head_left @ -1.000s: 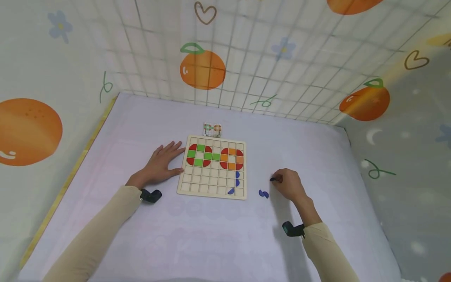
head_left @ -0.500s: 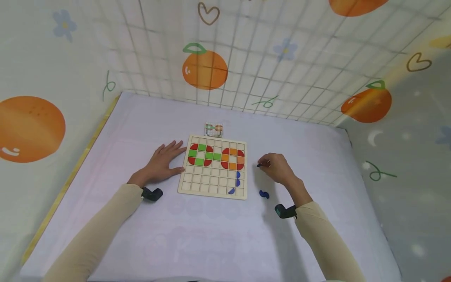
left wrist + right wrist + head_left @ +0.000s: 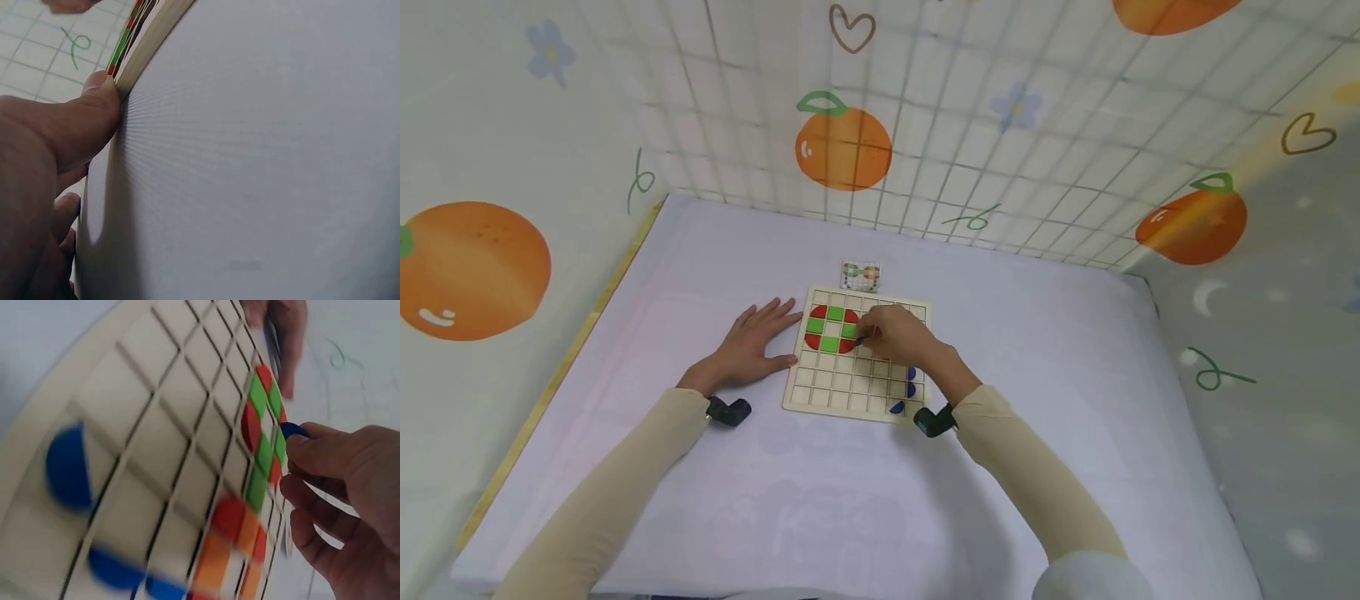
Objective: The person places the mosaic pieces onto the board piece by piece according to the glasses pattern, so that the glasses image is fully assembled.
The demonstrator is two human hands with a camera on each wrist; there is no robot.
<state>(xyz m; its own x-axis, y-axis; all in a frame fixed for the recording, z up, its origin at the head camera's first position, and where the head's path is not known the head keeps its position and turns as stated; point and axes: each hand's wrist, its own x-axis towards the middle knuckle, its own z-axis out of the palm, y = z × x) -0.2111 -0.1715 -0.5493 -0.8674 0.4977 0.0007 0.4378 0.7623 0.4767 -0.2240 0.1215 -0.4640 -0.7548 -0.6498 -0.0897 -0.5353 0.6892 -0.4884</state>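
Observation:
The wooden grid board (image 3: 827, 392) lies flat on the white table. My left hand (image 3: 748, 346) rests beside its left edge with fingers spread. In the left wrist view the thumb (image 3: 94, 112) presses against the board's side. My right hand (image 3: 898, 335) is over the board's upper middle, pinching a blue half-round tile (image 3: 294, 430) between thumb and finger. A ring of red and green tiles (image 3: 829, 343) fills cells at the upper left. The orange tiles (image 3: 212, 562) and red tiles of a second ring are mostly under my hand in the head view. Several blue half-round tiles (image 3: 897, 407) sit at the lower right.
A small pattern card (image 3: 861, 276) lies just behind the board. Printed cloth walls (image 3: 970, 167) rise at the table's back and sides. My right sleeve (image 3: 1022, 467) crosses the area right of the board.
My right hand has moved left from the table onto the board, carrying the blue half-round tile. Two loose blue tiles on the table are now hidden by my right arm. The left hand stays put.

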